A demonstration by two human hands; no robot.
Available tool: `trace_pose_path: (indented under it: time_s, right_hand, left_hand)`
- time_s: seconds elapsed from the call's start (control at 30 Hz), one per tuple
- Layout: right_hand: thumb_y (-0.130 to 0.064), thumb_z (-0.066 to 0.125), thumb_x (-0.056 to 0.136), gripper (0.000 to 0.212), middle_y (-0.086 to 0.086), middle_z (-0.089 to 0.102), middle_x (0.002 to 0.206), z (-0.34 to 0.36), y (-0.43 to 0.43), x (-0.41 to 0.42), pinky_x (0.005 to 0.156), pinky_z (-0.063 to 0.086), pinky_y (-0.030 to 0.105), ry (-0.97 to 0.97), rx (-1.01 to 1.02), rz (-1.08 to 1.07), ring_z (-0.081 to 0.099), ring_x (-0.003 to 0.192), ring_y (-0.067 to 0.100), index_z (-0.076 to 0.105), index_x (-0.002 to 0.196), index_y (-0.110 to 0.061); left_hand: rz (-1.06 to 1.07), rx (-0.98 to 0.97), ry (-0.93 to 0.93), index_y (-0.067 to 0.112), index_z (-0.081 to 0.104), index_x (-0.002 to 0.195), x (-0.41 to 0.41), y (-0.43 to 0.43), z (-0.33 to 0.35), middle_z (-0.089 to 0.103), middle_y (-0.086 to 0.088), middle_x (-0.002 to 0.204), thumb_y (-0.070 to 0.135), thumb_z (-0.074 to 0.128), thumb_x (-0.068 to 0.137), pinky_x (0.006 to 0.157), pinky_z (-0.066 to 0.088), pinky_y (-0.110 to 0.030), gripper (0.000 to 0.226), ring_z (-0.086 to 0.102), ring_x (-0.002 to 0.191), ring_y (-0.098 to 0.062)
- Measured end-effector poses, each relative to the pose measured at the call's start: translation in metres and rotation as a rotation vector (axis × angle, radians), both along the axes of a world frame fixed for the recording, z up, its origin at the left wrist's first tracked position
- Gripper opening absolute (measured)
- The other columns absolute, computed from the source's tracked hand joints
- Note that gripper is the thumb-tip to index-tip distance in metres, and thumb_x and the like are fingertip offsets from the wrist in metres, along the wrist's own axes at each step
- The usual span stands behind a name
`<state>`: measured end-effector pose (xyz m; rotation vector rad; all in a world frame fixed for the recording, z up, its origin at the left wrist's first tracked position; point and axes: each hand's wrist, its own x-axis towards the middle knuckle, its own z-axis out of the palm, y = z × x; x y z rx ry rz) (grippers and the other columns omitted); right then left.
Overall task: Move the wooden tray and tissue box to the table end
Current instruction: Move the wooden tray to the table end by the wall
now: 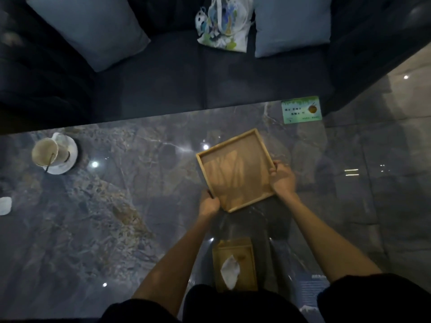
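Note:
A square wooden tray (235,170) with a raised rim is over the right part of the dark marble table (116,206), turned at an angle. My left hand (209,204) grips its near left corner and my right hand (283,179) grips its right rim. The tray is empty. A wooden tissue box (235,264) with a white tissue poking out stands near the table's front edge, between my forearms and below the tray.
A white cup on a saucer (54,153) with a spoon stands at the left. A crumpled white tissue (5,205) lies at the far left edge. A green card (301,110) sits at the back right corner. Beyond is a dark sofa (175,78) with cushions and a bag.

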<state>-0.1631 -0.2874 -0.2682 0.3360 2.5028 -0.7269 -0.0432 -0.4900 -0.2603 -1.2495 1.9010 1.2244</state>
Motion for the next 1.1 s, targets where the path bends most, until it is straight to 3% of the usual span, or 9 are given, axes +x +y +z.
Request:
trace_pose_path:
  time_s: [0.13, 0.37, 0.47, 0.53, 0.63, 0.7, 0.83, 0.97, 1.1]
  right_hand:
    - [-0.019, 0.052, 0.087, 0.031, 0.026, 0.061, 0.116, 0.007, 0.011, 0.034, 0.09, 0.047, 0.043, -0.069, -0.055, -0.021, 0.058, 0.107, 0.043, 0.057, 0.117, -0.012]
    - [-0.022, 0.067, 0.077, 0.031, 0.014, 0.068, 0.11, 0.005, 0.012, 0.084, 0.091, 0.053, 0.044, -0.354, -0.242, -0.234, 0.062, 0.104, 0.035, 0.059, 0.107, -0.016]
    - [-0.028, 0.071, 0.073, 0.024, 0.012, 0.067, 0.104, -0.017, 0.005, 0.101, 0.076, 0.06, 0.048, -0.477, -0.273, -0.261, 0.066, 0.094, 0.032, 0.059, 0.092, -0.02]
    - [-0.015, 0.066, 0.084, 0.015, 0.018, 0.066, 0.101, 0.005, -0.01, 0.102, 0.063, 0.061, 0.039, -0.6, -0.39, -0.304, 0.066, 0.083, 0.028, 0.057, 0.094, -0.009]
    - [-0.029, 0.059, 0.09, 0.023, 0.01, 0.064, 0.085, 0.014, -0.012, 0.095, 0.052, 0.057, 0.027, -0.712, -0.43, -0.136, 0.065, 0.07, 0.018, 0.057, 0.099, -0.008]
    - [-0.039, 0.059, 0.086, 0.026, 0.01, 0.065, 0.085, 0.011, -0.006, 0.081, 0.054, 0.054, 0.03, -0.608, -0.364, -0.02, 0.063, 0.068, 0.02, 0.061, 0.089, -0.013]
    - [-0.032, 0.054, 0.087, 0.034, 0.021, 0.065, 0.118, 0.006, -0.002, 0.042, 0.09, 0.048, 0.042, -0.208, -0.114, 0.082, 0.058, 0.112, 0.04, 0.06, 0.115, -0.013]
    - [-0.038, 0.054, 0.082, 0.049, 0.022, 0.058, 0.125, 0.001, -0.012, 0.021, 0.094, 0.043, 0.039, -0.22, -0.107, 0.144, 0.052, 0.121, 0.039, 0.053, 0.12, -0.008]
    - [-0.022, 0.059, 0.084, 0.055, 0.022, 0.053, 0.132, 0.003, -0.026, 0.025, 0.102, 0.039, 0.04, -0.141, -0.128, 0.184, 0.048, 0.125, 0.038, 0.044, 0.135, -0.008]
  left_hand:
    - [0.149, -0.161, -0.097, -0.003, 0.046, 0.124, 0.014, 0.018, -0.001, 0.051, -0.028, 0.129, 0.013, 0.052, 0.085, 0.104, 0.04, -0.048, 0.042, 0.048, 0.122, -0.043]
    - [0.489, -0.166, -0.162, 0.012, -0.005, 0.149, 0.03, 0.058, 0.011, 0.01, -0.019, 0.154, 0.014, 0.057, 0.088, 0.111, 0.028, -0.051, 0.087, 0.03, 0.135, -0.043]
    - [0.591, -0.188, -0.163, 0.021, -0.002, 0.15, 0.034, 0.065, 0.015, 0.012, -0.017, 0.156, 0.025, 0.043, 0.096, 0.113, 0.025, -0.051, 0.071, 0.031, 0.136, -0.041]
    - [0.566, -0.2, -0.101, 0.029, -0.009, 0.149, 0.041, 0.07, 0.02, 0.013, -0.018, 0.154, 0.02, 0.049, 0.092, 0.11, 0.029, -0.053, 0.081, 0.034, 0.133, -0.042]
    - [0.606, -0.141, -0.087, 0.025, -0.006, 0.149, 0.053, 0.066, 0.019, 0.018, -0.021, 0.152, 0.015, 0.056, 0.084, 0.107, 0.035, -0.054, 0.091, 0.036, 0.131, -0.044]
    - [0.615, -0.097, -0.09, 0.014, 0.004, 0.149, 0.058, 0.059, 0.017, 0.028, -0.024, 0.149, 0.018, 0.06, 0.08, 0.106, 0.037, -0.053, 0.089, 0.038, 0.131, -0.043]
    - [0.517, -0.058, -0.041, 0.009, 0.014, 0.146, 0.068, 0.048, 0.012, 0.042, -0.022, 0.141, 0.021, 0.064, 0.076, 0.103, 0.042, -0.052, 0.086, 0.044, 0.127, -0.042]
    - [0.487, -0.04, -0.024, 0.012, 0.018, 0.145, 0.071, 0.042, 0.012, 0.044, -0.023, 0.138, 0.025, 0.064, 0.078, 0.101, 0.044, -0.05, 0.082, 0.047, 0.124, -0.042]
    - [0.359, -0.076, 0.036, 0.007, 0.02, 0.143, 0.083, 0.019, 0.007, 0.049, -0.026, 0.131, 0.023, 0.062, 0.074, 0.098, 0.046, -0.048, 0.083, 0.05, 0.119, -0.045]
